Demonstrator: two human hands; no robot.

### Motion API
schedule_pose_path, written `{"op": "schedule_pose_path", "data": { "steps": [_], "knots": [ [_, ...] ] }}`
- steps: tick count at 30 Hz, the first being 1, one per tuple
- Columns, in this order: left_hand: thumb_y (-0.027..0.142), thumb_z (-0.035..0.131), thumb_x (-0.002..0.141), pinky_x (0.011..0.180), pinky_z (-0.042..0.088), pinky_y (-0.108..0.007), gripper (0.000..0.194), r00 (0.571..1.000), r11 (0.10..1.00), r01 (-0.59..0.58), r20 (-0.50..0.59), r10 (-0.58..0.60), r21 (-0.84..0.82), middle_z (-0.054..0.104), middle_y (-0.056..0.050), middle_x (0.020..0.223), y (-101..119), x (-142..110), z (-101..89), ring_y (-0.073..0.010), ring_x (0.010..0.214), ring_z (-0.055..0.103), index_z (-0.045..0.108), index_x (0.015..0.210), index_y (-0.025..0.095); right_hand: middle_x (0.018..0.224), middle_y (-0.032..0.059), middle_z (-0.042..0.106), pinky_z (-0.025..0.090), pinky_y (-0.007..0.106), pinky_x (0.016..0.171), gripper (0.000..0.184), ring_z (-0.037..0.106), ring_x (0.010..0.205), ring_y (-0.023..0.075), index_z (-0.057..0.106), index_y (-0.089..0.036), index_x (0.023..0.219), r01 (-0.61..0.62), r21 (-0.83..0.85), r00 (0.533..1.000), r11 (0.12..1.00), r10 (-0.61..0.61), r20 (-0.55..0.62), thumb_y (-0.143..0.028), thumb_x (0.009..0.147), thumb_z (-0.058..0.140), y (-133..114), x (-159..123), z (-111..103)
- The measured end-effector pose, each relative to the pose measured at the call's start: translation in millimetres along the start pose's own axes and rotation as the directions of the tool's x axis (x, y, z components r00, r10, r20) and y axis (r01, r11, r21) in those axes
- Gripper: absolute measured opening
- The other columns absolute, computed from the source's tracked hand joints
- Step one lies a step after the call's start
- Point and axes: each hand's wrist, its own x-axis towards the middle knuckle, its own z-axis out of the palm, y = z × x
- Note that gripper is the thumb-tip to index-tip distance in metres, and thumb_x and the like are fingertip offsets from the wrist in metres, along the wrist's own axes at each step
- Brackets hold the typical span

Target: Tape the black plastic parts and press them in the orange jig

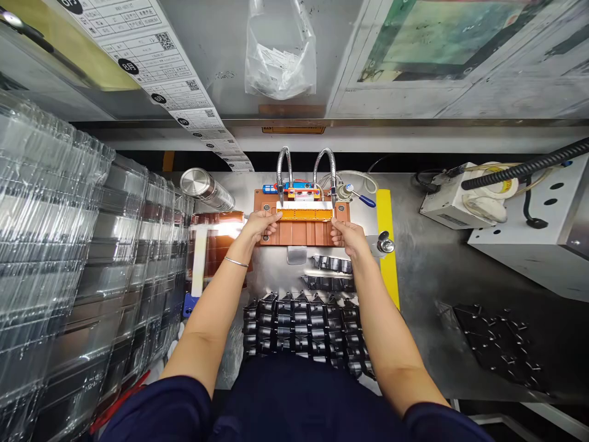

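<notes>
The left hand and right hand, apart, pinch opposite ends of an orange strip at the brown fixture.

Your arms reach forward; left hand and right hand pinch opposite ends of the orange strip.

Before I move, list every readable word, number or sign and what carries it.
"8月": black circles on the label strip, repeated.
Table print on that strip: too small to read.
Orange sticker below the metal ledge: too small to read.
Round yellow sticker on the white machine: too blurred to read.
Orange strip: no readable text.
</notes>
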Motion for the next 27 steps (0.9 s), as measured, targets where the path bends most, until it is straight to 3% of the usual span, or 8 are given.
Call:
{"op": "schedule_pose_path", "data": {
  "steps": [4, 6, 10, 13, 17, 21, 24, 27],
  "knots": [
    [0.017, 0.080, 0.068, 0.047, 0.047, -0.017, 0.023, 0.998, 1.000, 0.009, 0.054, -0.008, -0.018, 0.065, -0.003, 0.058, 4.7, -3.5, -13.6, -0.0075, 0.047, 0.059, 0.058, 0.068, 0.011, 0.052, 0.0003, 0.062, 0.043, 0.020, 0.039, 0.032, 0.052, 0.041, 0.0093, 0.059, -0.016, 0.064, 0.148, -0.147, 0.988, 0.978, -0.141, 0.058, -0.040, 0.064, 0.079, 8.1, -7.9, -30.4],
    [0.014, 0.076, 0.072, 0.045, 0.045, -0.017, 0.020, 0.999, 0.998, -0.051, -0.007, 0.051, -0.023, 0.063, -0.001, 0.055, -0.9, -10.3, -15.7, -0.0063, 0.043, 0.055, 0.057, 0.068, 0.012, 0.064, 0.0017, 0.068, 0.049, 0.024, 0.051, 0.026, 0.060, 0.056, 0.0137, 0.065, -0.017, 0.073, 0.347, -0.391, 0.938, 0.852, -0.308, 0.161, -0.037, 0.063, 0.079, 19.0, -17.6, -46.6],
    [0.012, 0.064, 0.081, 0.038, 0.035, -0.016, 0.016, 0.990, 0.992, -0.128, -0.065, 0.126, -0.022, 0.057, 0.003, 0.048, -27.0, -32.2, -9.0, -0.0048, 0.035, 0.046, 0.054, 0.069, 0.014, 0.102, 0.0084, 0.071, 0.049, 0.036, 0.079, 0.037, 0.062, 0.098, 0.0272, 0.070, -0.020, 0.096, 0.531, -0.828, 0.835, 0.179, -0.281, 0.474, -0.019, 0.060, 0.076, 38.7, -36.8, -61.5],
    [0.011, 0.061, 0.082, 0.038, 0.034, -0.015, 0.014, 0.990, 0.990, -0.134, -0.055, 0.131, -0.047, 0.056, 0.005, 0.049, -49.4, -51.3, -4.1, -0.0043, 0.036, 0.045, 0.054, 0.070, 0.014, 0.112, 0.0125, 0.067, 0.047, 0.036, 0.083, 0.042, 0.060, 0.104, 0.0285, 0.066, -0.018, 0.108, 0.538, -0.835, 0.824, -0.119, -0.134, 0.550, -0.020, 0.067, 0.069, 40.5, -47.5, -57.0],
    [0.017, 0.066, 0.078, 0.042, 0.037, -0.015, 0.013, 0.981, 0.979, -0.187, -0.061, 0.182, -0.076, 0.057, 0.004, 0.052, -71.0, -76.5, -12.4, -0.0039, 0.041, 0.048, 0.056, 0.071, 0.014, 0.106, 0.0131, 0.068, 0.045, 0.033, 0.078, 0.038, 0.062, 0.096, 0.0269, 0.065, -0.015, 0.110, 0.560, -0.795, 0.770, -0.233, -0.208, 0.603, -0.022, 0.073, 0.061, 22.8, -73.1, -55.7],
    [0.028, 0.072, 0.074, 0.046, 0.040, -0.015, 0.020, 0.965, 0.960, -0.260, -0.067, 0.253, -0.106, 0.058, 0.003, 0.057, -77.7, -98.0, -21.2, -0.0047, 0.046, 0.051, 0.058, 0.074, 0.014, 0.104, 0.0084, 0.068, 0.044, 0.032, 0.073, 0.043, 0.059, 0.096, 0.0257, 0.058, -0.021, 0.121, 0.619, -0.761, 0.604, -0.193, -0.502, 0.619, -0.030, 0.079, 0.057, -3.0, -113.3, -49.6],
    [0.036, 0.071, 0.075, 0.054, 0.049, -0.020, 0.030, 0.964, 0.949, -0.255, 0.020, 0.264, -0.187, 0.066, -0.002, 0.075, -70.9, -106.7, -13.5, -0.0084, 0.056, 0.060, 0.059, 0.092, 0.014, 0.108, 0.0122, 0.066, 0.041, 0.035, 0.076, 0.042, 0.055, 0.098, 0.0287, 0.057, -0.016, 0.122, 0.593, -0.766, 0.517, -0.248, -0.612, 0.598, -0.029, 0.082, 0.053, -11.3, -133.9, -17.9],
    [0.044, 0.064, 0.082, 0.065, 0.055, -0.025, 0.043, 0.963, 0.924, -0.192, 0.119, 0.243, -0.330, 0.067, -0.008, 0.100, -59.6, -105.4, 1.0, -0.0130, 0.073, 0.067, 0.053, 0.113, 0.018, 0.108, 0.0164, 0.064, 0.037, 0.040, 0.082, 0.037, 0.051, 0.097, 0.0305, 0.060, -0.011, 0.117, 0.552, -0.763, 0.495, -0.336, -0.604, 0.624, -0.021, 0.083, 0.051, -2.0, -136.1, 27.4]
  ]
}}
